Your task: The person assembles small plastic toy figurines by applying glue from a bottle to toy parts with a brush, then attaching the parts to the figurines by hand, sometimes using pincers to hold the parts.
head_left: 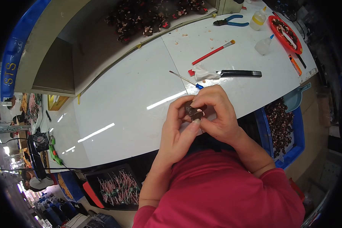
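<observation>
Just above the table's near edge, both hands hold a small dark brown moulded figure (194, 111) with pale pink parts. My left hand (178, 125) has its fingers curled around the figure's left side, with the thumb against its lower edge. From the right, my right hand (219, 114) pinches it between thumb and bent fingers. Part of the figure is hidden by the fingers. Right beyond the hands lies a screwdriver (199, 86) with a blue handle. Behind it are a crumpled white cloth (206, 73) and a black-handled tool (241, 73).
Farther back lie a red brush (213, 52), blue-handled pliers (230, 21), two squeeze bottles (257, 21) and a red basket (300, 48). Many brown figures (152, 19) fill a shelf. A blue bin (301, 138) stands right, a black tray of wires (89, 178) below left, a green glue gun (55, 154) far left.
</observation>
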Motion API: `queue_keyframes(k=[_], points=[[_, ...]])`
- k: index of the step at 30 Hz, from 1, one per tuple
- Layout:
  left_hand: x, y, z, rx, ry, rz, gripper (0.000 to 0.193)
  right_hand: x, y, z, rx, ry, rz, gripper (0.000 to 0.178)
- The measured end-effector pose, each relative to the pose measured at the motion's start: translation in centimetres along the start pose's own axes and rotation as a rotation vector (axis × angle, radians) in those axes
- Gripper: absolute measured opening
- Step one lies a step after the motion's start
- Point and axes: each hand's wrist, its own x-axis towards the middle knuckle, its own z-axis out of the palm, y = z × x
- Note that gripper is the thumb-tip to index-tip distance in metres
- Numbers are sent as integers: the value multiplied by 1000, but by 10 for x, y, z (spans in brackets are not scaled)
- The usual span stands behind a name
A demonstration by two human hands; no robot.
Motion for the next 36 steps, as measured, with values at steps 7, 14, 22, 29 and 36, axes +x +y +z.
queue_keyframes(k=[7, 14, 22, 29, 36], points=[[1, -3, -6, -119, -14, 0, 50, -1, 1, 1, 14, -11, 19, 37], [0, -2, -7, -226, 76, -81, 55, 2, -2, 2, 22, -56, -3, 41], [-1, -6, -12, -334, 131, -50, 47, 5, -2, 2, -76, -148, -31, 44], [0, -6, -17, -452, 72, -105, 52, 7, -2, 2, -29, -153, -6, 42], [-1, -4, -12, -461, 33, -118, 53, 7, -3, 0, 35, -234, 71, 40]])
